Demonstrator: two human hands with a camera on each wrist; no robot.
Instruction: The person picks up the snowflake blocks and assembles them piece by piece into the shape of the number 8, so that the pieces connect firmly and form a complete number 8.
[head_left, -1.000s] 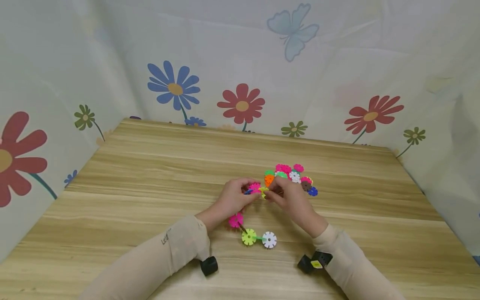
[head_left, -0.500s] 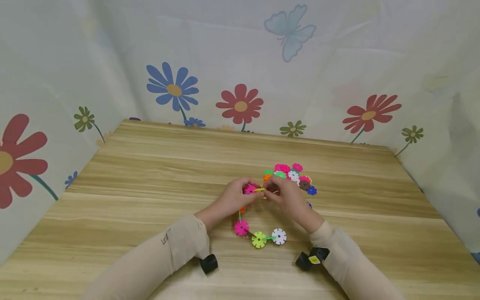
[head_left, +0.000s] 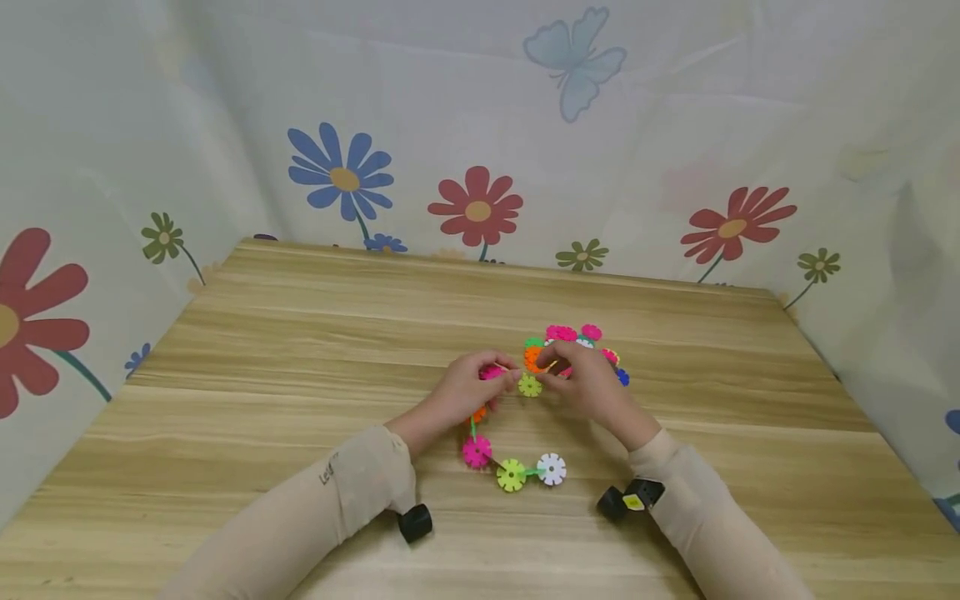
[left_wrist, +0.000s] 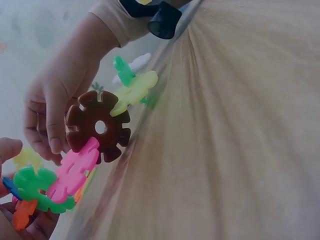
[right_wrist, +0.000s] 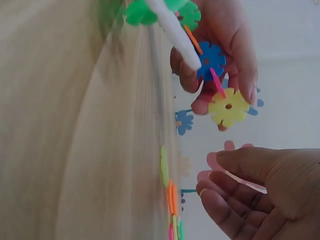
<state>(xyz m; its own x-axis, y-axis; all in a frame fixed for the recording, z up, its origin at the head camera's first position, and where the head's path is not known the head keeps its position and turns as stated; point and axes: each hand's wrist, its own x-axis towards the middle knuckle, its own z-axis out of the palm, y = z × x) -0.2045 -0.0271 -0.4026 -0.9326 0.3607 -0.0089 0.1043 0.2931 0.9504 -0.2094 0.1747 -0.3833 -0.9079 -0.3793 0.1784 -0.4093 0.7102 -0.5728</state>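
My left hand (head_left: 467, 390) pinches a chain of slotted plastic snowflake discs near its far end. In the right wrist view a yellow disc (right_wrist: 228, 106) forms that end, linked by a pink disc (right_wrist: 217, 82) to a blue disc (right_wrist: 210, 61). The rest of the chain curves toward me through a pink disc (head_left: 477, 451), a brown disc (left_wrist: 99, 126) and a lime disc (head_left: 512, 475) to a white disc (head_left: 551, 469). My right hand (head_left: 588, 385) hovers just right of the left, its fingers loosely bent around nothing.
A loose pile of discs lies beyond and partly behind my right hand, including pink discs (head_left: 562, 333), an orange disc (head_left: 533, 359) and a blue disc (head_left: 623, 377). A lime disc (head_left: 530, 385) lies between the hands. A flowered cloth (head_left: 420, 83) stands behind the wooden table (head_left: 337, 308).
My right hand has come away from the yellow disc and moved slightly right, leaving a gap between the hands. The chain's near end swung right, then slightly back left. The left hand keeps its pinch.
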